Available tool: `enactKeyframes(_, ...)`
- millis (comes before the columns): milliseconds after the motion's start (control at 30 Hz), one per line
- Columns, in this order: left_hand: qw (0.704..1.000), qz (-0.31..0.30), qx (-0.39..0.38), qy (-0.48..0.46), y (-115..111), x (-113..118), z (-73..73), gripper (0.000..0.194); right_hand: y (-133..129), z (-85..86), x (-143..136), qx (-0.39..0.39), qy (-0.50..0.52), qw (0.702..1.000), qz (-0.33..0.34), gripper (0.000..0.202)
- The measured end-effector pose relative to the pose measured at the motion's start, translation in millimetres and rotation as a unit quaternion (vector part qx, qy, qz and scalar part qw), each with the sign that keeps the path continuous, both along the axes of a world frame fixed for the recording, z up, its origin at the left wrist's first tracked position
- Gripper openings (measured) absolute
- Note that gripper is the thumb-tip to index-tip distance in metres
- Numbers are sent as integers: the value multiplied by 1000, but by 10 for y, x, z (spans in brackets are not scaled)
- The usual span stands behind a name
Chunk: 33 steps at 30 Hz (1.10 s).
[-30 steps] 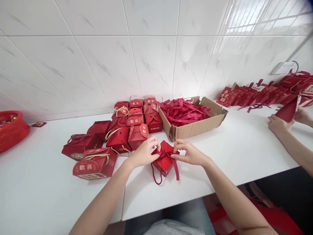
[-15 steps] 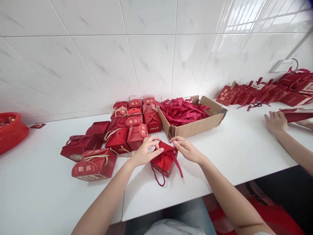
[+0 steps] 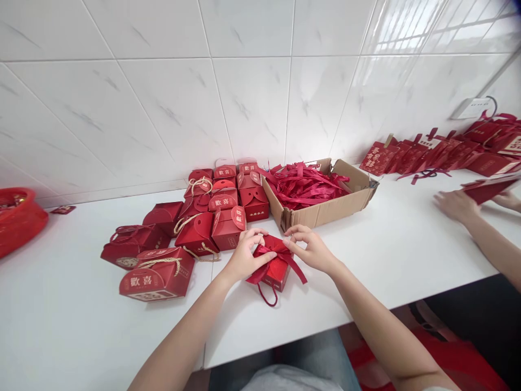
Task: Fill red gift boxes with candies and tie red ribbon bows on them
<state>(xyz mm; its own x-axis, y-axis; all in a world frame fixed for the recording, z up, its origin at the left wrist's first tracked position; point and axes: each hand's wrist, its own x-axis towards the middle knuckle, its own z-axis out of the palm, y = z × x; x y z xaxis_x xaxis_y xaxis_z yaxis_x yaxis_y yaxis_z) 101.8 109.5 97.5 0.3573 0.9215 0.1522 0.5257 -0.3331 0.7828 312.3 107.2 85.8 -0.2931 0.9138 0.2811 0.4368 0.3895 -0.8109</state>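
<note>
A small red gift box [image 3: 280, 274] rests on the white table in front of me, with a red ribbon [image 3: 298, 268] knotted across its top and a dark red cord handle [image 3: 268, 298] hanging at its front. My left hand [image 3: 246, 256] is at the box's left side, its thumb and fingers closed on the ribbon. From the right, my right hand [image 3: 312, 250] pinches the ribbon near the knot. My fingers partly cover the top of the box.
Several red gift boxes [image 3: 195, 232] are grouped at the left. A cardboard box [image 3: 325, 213] of loose red ribbons stands behind my hands. Red cards [image 3: 378, 157] lean along the wall. At the right, another person's hands [image 3: 459, 206] handle a red carton. A red basket [image 3: 24, 228] sits far left.
My left thumb and fingers have closed on the ribbon, and a loop now spreads over the box's left side. My right hand has curled in at the knot. The other person's hands shifted slightly.
</note>
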Motion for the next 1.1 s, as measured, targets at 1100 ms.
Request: enactKeyframes(1100,993,5,93,76,-33,-51,-9,21,-18,-70,-242,88,55,991,88,48)
